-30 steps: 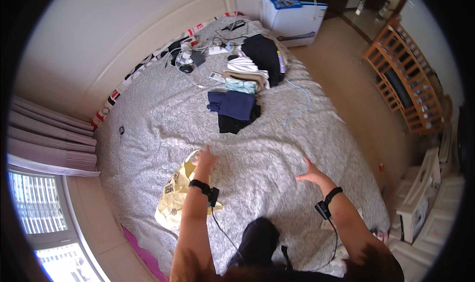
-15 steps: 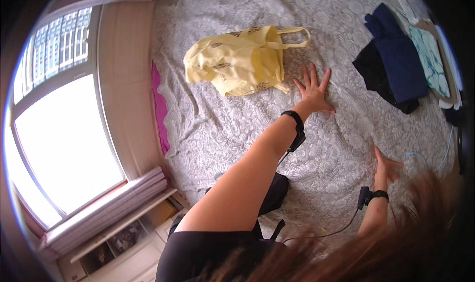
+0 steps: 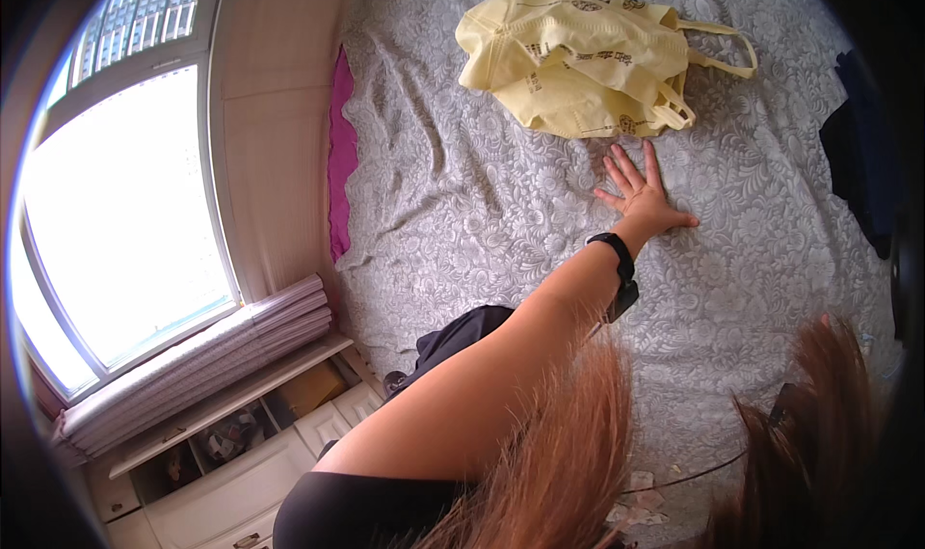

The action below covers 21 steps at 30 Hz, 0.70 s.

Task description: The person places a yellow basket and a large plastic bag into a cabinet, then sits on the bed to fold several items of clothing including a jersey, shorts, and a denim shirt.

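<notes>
My left hand (image 3: 641,200) lies on the grey floral bedspread (image 3: 761,269) with its fingers spread and nothing in them. Just beyond its fingertips rests a pale yellow fabric tote bag (image 3: 578,67) with dark print. The bag lies on its side, rumpled, its looped handles toward the right. A black band (image 3: 617,255) with a small dark box circles my left wrist. Strands of long brown hair hang across the lower right and cover nearly all of my right hand (image 3: 825,321); only a small bit of skin shows, so its fingers cannot be made out.
Dark folded clothes (image 3: 858,154) lie at the right rim. A black cloth item (image 3: 458,342) sits beside my left forearm. Along the left stand a bright window (image 3: 125,221), a curtain (image 3: 270,115) and a low cabinet (image 3: 231,491). A magenta cloth edge (image 3: 340,163) shows near the curtain.
The view has shifted, so the bag appears farther up and right and the clothes slide toward the rim. My left hand stays spread on the bedspread. Hair now hides my right hand.
</notes>
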Tool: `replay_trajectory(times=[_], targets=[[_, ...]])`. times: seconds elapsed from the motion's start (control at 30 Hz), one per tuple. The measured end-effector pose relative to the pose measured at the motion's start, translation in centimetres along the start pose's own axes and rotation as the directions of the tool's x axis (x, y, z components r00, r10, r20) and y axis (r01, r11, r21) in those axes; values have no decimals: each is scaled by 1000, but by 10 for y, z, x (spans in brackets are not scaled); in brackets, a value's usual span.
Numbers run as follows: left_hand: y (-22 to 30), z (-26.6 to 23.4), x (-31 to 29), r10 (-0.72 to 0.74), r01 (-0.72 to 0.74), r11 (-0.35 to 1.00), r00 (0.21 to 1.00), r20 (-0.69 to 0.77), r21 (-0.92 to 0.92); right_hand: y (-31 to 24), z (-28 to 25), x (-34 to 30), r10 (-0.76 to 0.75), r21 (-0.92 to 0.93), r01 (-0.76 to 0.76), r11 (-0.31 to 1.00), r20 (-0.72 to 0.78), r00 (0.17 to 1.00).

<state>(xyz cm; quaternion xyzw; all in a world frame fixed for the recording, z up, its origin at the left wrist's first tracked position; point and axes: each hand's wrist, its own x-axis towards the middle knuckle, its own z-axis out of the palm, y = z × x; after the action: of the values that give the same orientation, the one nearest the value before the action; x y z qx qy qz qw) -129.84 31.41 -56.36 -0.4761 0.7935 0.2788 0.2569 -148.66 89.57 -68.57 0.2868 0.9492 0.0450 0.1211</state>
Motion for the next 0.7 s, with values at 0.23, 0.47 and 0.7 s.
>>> replay_trajectory(times=[0.23, 0.47, 0.7], targets=[[-31, 1, -12, 109, -104, 992, 991, 78, -73, 64, 63, -83, -277, -124, 250, 960, -294, 915], [-217, -33, 11, 673, -623, 724, 733, 104, -295, 149, 122, -451, -166, -125, 134, 983, -295, 941], [-776, -327, 98, 418, -632, 591, 771, -480, -501, 59, 202, -892, -109, -34, 104, 994, -214, 971]])
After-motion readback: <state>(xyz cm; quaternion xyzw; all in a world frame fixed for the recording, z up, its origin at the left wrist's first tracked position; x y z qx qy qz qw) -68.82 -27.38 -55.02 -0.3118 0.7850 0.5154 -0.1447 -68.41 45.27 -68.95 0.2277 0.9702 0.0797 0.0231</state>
